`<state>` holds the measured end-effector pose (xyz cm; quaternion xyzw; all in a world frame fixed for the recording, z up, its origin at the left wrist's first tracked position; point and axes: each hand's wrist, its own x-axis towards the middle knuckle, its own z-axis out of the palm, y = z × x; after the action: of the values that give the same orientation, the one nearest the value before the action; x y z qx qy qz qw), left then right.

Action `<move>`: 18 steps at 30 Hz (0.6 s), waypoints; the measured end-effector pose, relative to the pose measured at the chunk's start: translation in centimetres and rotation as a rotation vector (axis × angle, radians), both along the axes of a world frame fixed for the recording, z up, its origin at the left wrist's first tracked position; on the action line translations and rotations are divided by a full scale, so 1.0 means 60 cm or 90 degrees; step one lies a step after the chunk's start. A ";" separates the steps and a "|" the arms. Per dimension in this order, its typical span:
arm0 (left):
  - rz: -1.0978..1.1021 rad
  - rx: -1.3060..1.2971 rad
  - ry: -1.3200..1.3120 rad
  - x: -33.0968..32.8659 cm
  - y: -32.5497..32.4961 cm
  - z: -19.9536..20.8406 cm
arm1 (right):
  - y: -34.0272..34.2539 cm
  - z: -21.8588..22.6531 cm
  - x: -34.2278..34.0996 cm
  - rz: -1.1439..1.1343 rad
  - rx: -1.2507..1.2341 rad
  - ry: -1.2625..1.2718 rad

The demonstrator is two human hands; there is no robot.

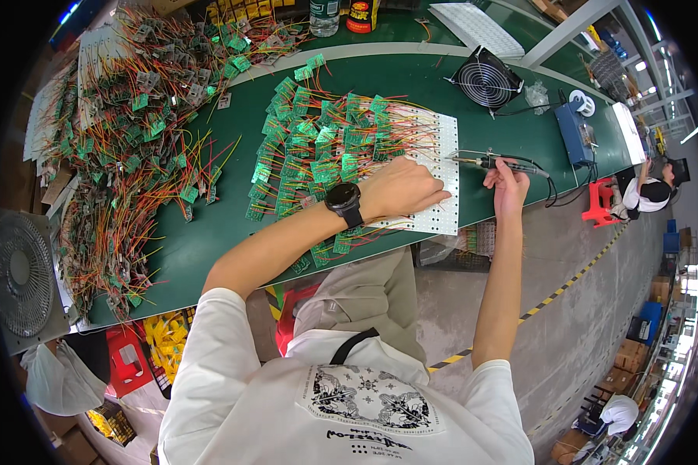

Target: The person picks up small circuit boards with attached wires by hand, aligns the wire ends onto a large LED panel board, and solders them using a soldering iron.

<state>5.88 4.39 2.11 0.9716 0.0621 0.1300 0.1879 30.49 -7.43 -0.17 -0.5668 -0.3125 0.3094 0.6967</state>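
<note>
My left hand [403, 187], a dark watch on its wrist, lies palm down over a white perforated board [445, 143]. Its fingers are bent together near the board's right part; whatever they may pinch is too small to make out. Rows of small green circuit boards [323, 145] with red and yellow wires spread left from the white board, and wire ends lie across it. Off the board's right edge, my right hand [509, 188] grips a soldering iron [495, 161], its metal tip pointing left toward the board.
A large heap of wired circuit boards [132, 155] covers the table's left side. Near the back stand a black fan [486, 81], a bottle [325, 17] and a can [361, 15]. A blue soldering station [575, 133] sits at right. Another person [648, 192] is farther right.
</note>
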 end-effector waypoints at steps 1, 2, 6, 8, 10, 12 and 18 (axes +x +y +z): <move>0.005 -0.024 -0.037 0.001 -0.002 0.002 | -0.002 0.001 0.000 -0.002 0.000 0.001; 0.009 -0.049 -0.074 0.003 -0.003 0.004 | -0.002 0.002 0.001 -0.004 0.002 -0.001; 0.069 -0.072 -0.161 0.002 -0.002 0.000 | 0.008 0.014 0.003 0.010 -0.003 0.039; 0.119 -0.040 -0.199 0.003 0.002 -0.006 | 0.006 0.014 0.006 0.024 -0.012 0.050; 0.148 -0.024 -0.181 0.003 0.005 -0.005 | 0.001 0.007 0.007 0.046 0.007 0.031; 0.179 -0.011 -0.161 0.003 0.005 -0.007 | -0.002 0.002 0.007 0.044 0.013 0.013; 0.182 -0.005 -0.161 0.007 0.009 -0.012 | -0.006 -0.004 0.006 0.056 0.001 -0.046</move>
<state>6.27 4.93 1.42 0.9279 0.1758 0.2763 0.1779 30.84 -7.77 -0.43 -0.5630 -0.3622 0.3189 0.6709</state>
